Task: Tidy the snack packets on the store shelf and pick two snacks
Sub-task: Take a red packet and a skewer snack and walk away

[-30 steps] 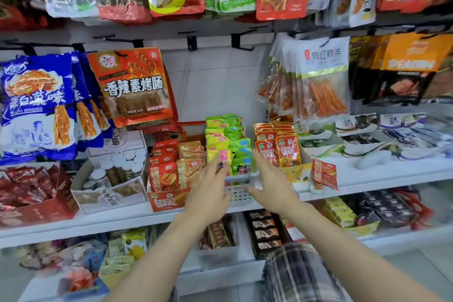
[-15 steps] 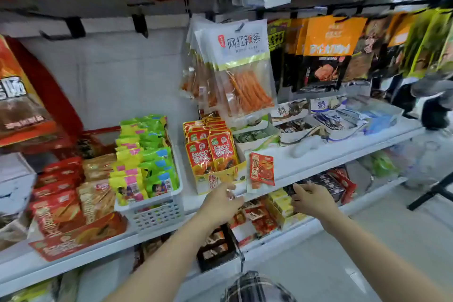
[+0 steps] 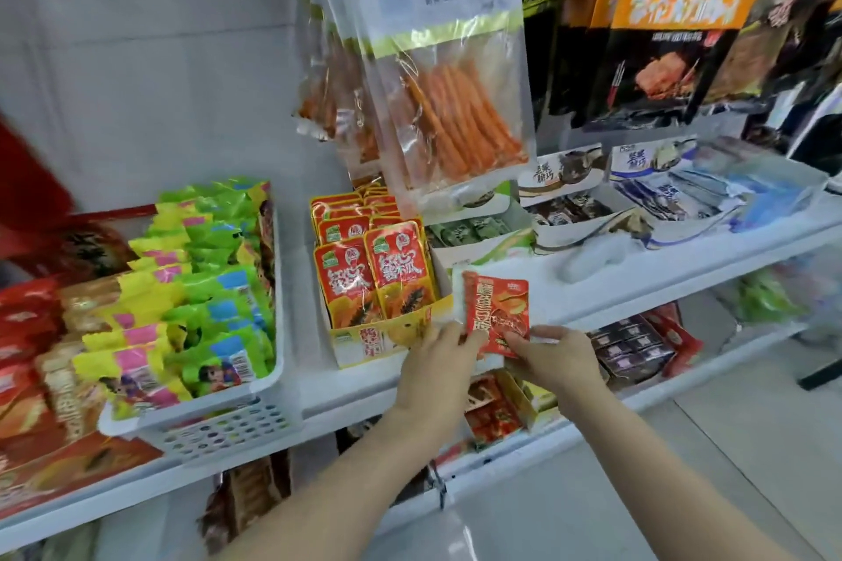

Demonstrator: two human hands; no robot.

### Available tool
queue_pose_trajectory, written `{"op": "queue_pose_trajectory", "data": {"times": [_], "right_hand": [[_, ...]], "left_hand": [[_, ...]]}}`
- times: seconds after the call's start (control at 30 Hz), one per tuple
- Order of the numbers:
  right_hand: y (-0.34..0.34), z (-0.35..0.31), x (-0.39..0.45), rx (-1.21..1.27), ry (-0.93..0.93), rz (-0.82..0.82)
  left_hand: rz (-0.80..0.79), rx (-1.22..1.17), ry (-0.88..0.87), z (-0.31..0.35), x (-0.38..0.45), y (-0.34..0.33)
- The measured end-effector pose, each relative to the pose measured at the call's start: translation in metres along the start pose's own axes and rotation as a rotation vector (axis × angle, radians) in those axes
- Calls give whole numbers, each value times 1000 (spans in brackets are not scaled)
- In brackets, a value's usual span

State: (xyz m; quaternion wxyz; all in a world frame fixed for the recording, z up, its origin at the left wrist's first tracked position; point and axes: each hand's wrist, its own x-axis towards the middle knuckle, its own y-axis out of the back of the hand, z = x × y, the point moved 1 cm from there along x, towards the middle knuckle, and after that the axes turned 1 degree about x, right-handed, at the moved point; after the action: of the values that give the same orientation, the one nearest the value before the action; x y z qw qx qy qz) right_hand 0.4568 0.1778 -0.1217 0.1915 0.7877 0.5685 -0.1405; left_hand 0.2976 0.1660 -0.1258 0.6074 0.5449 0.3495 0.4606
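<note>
Now both hands, left hand (image 3: 437, 362) and right hand (image 3: 553, 358), pinch the red packet (image 3: 496, 312)

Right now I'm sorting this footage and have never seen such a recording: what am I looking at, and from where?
There is no machine here: a person wears a camera on the head, looking down at their two bare arms. The left hand and right hand each pinch a lower corner of a loose red snack packet at the front of the white store shelf. Beside it stand a yellow display box of red packets and a white basket of green and yellow ones. Clear bags of orange sticks hang above.
</note>
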Motion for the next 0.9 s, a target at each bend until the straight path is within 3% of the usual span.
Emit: {"op": "queue_pose_trajectory", "data": {"times": [0.2,0.43,0.57,0.73,0.8,0.9], "right_hand": [[14,6,-14,239,-110,-194],[-1,14,-32,266,-198,-271],[12,19,-69,250,-100,-232],[44,0,-146,306,51,-229],[55,-10,-179,337,104,-242],[66,-24,-216,367,154,-266]], "left_hand": [[132,-21,-151,-1,-8,-1],[56,-254,-271,-2,-55,12],[-96,-565,-152,-9,-83,37],[-26,-883,131,12,-116,94],[-139,-1119,244,27,-125,116],[-328,-1531,208,54,-133,140]]}}
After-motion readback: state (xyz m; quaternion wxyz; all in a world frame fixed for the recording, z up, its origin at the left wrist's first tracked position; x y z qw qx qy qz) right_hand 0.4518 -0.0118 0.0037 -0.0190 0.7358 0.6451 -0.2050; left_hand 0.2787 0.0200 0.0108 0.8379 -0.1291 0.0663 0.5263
